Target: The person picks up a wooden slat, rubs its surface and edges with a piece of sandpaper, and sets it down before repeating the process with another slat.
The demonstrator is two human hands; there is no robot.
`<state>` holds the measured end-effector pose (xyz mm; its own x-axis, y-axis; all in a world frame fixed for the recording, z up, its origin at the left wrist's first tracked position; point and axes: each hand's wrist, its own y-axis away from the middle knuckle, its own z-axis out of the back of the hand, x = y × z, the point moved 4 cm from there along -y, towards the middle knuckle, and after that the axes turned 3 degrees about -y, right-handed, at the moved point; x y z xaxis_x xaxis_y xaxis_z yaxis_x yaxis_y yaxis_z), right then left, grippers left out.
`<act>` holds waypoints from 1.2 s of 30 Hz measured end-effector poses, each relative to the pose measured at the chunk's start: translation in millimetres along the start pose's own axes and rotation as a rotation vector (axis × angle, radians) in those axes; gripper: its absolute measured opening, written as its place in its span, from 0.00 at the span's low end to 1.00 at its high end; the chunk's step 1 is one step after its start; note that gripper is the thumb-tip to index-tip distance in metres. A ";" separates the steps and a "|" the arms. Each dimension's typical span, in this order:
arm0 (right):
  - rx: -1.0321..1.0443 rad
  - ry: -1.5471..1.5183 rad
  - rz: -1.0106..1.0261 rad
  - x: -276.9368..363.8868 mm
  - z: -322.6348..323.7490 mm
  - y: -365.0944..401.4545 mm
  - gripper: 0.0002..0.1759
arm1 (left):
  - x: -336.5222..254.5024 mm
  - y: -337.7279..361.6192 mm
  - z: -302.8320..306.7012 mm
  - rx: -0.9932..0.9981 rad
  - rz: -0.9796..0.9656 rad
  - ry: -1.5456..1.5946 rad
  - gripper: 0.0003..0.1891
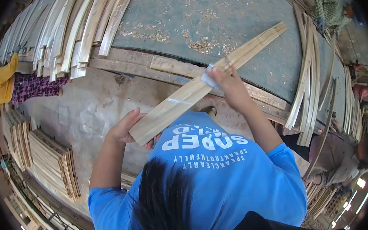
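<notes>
A long, flat wooden plank [178, 99] slants across in front of my blue shirt, its far end over the table. My left hand [126, 127] grips the near end, thumb along the edge and fingertips showing beneath. Around the plank's middle, my right hand [224, 81] is closed on a small pale blue-white piece [209, 76], like folded paper or cloth, pressed against the wood. Dark marks [228, 61] cross the plank just beyond that hand.
The grey-green table [245, 10] has a wooden edge and scattered wood chips [202, 45]. Planks lie at its left [73, 28] and right [308, 79]. Stacked boards [53, 160] stand on the floor. A person in yellow [4, 81] works at left; others [336, 159] are at right.
</notes>
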<state>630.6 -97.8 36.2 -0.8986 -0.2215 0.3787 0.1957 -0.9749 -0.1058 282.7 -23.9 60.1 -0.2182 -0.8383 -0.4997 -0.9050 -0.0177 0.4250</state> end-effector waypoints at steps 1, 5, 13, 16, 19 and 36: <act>0.000 0.013 -0.016 -13.6 -1.1 -4.8 0.39 | -1.7 6.1 7.9 -0.049 0.012 -0.015 0.51; -0.270 0.061 -0.277 -46.4 9.8 -22.0 0.37 | -8.5 17.0 40.3 -0.073 0.015 -0.002 0.48; -0.286 -0.046 -0.420 -29.1 -8.3 -43.3 0.28 | -32.4 43.8 68.1 -0.212 0.104 0.014 0.42; -0.196 -0.146 -0.321 42.7 -25.6 -70.9 0.26 | -37.6 46.0 85.5 -0.077 0.097 -0.010 0.40; 0.047 -0.002 -0.066 117.6 -18.2 -80.3 0.41 | -39.5 58.5 94.8 -0.086 0.072 -0.045 0.40; -0.240 0.251 -0.298 70.2 -12.0 -86.0 0.42 | -51.2 90.8 102.8 0.213 -0.117 -0.045 0.50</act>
<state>546.0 -29.2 60.9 -0.9751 0.1089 0.1934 -0.1558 -0.9563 -0.2473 174.1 73.5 46.6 -0.1190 -0.8122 -0.5711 -0.9806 0.0059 0.1960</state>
